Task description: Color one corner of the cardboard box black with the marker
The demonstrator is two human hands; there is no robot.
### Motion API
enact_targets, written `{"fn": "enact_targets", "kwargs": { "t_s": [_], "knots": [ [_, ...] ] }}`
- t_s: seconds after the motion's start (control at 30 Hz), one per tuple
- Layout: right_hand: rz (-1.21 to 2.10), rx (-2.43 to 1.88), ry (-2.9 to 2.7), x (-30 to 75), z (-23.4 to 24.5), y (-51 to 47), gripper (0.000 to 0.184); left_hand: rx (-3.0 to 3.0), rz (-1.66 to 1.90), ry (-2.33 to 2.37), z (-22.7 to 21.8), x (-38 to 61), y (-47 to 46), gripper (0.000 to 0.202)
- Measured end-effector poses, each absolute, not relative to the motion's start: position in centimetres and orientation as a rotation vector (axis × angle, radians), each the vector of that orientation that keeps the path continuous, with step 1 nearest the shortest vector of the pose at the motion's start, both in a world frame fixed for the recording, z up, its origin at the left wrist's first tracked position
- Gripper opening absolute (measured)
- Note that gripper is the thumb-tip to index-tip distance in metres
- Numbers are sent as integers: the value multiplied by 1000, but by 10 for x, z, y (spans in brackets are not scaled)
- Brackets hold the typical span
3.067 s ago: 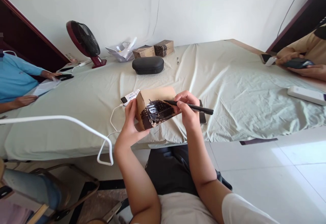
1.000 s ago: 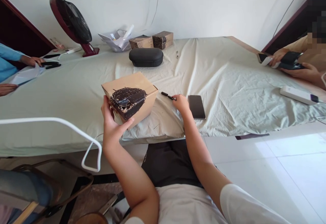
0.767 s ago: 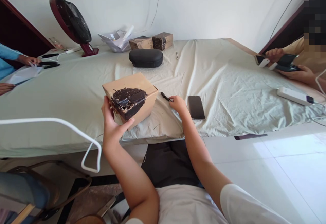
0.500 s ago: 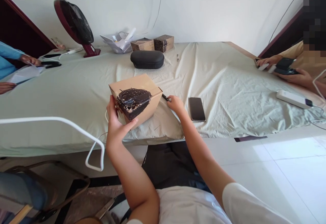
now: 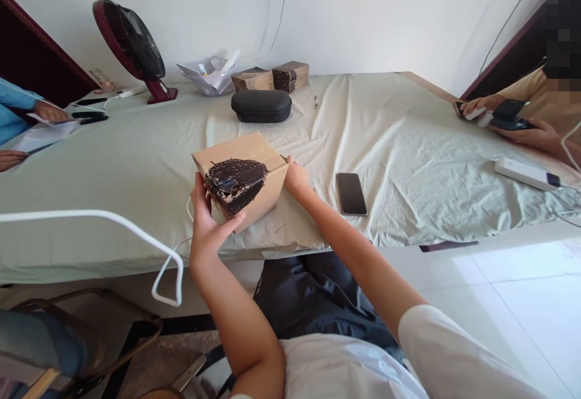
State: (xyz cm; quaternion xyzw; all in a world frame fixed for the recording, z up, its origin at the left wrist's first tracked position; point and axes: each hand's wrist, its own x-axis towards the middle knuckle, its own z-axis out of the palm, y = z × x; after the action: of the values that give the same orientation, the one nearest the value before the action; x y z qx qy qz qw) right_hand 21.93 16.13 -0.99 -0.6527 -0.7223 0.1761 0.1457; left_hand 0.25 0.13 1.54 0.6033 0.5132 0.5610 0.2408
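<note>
So the left hand (image 5: pixel 209 220) has a solid hold on the cardboard box (image 5: pixel 267 190), thumb spread across the near face and the other fingers wrapped around the left side. The box sits at the near edge of the cloth-covered tabletop (image 5: pixel 399 163), roughly in front of the person's lap, angled so one corner points back at them. Can't tell how much of its weight the cloth is taking. There's a big black patch (image 5: pixel 240 175) on that corner, running over the edge onto more than one face, flecked with lighter bits and spiky around the rim.

The right hand (image 5: pixel 296 178) is tucked in at the box's right edge, fingertips out of sight behind it, so I honestly can't tell if that grip is closed on anything.

Just right of that arm there's a phone (image 5: pixel 351 194) lying flat, screen dark. Further back is a black zip-looking case (image 5: pixel 261 106), with two smaller boxes (image 5: pixel 290 76) behind it by the wall, then a clear bin (image 5: pixel 211 81) full of papers and a dark red fan (image 5: pixel 129 42) over to the left. Tiny metallic thing (image 5: pixel 316 102) lying on its own to the right of the case.

Other folks around too: a blue sleeve (image 5: pixel 13 99) on the far left with papers (image 5: pixel 43 135), and someone on the far right with both hands around a dark gadget (image 5: pixel 511 117), a long white device (image 5: pixel 526 175) lying nearby.
</note>
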Motion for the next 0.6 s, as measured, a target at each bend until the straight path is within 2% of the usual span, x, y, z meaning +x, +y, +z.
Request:
{"fn": "enact_targets", "kwargs": {
  "t_s": [0.1,0.27,0.5,0.6],
  "knots": [
    [467,-1817,-1961,231,-1,156,38,1610,1540,1386,18,5,1,135],
    [426,-1791,-1888,245,4,155,54,1617,1541,1393,19,7,2,135],
    [481,-1684,-2011,244,8,167,26,1652,1542,1385,14,8,5,137],
    [466,-1721,-1979,269,14,155,46,1621,1541,1375,10,9,4,136]
  ]
}}
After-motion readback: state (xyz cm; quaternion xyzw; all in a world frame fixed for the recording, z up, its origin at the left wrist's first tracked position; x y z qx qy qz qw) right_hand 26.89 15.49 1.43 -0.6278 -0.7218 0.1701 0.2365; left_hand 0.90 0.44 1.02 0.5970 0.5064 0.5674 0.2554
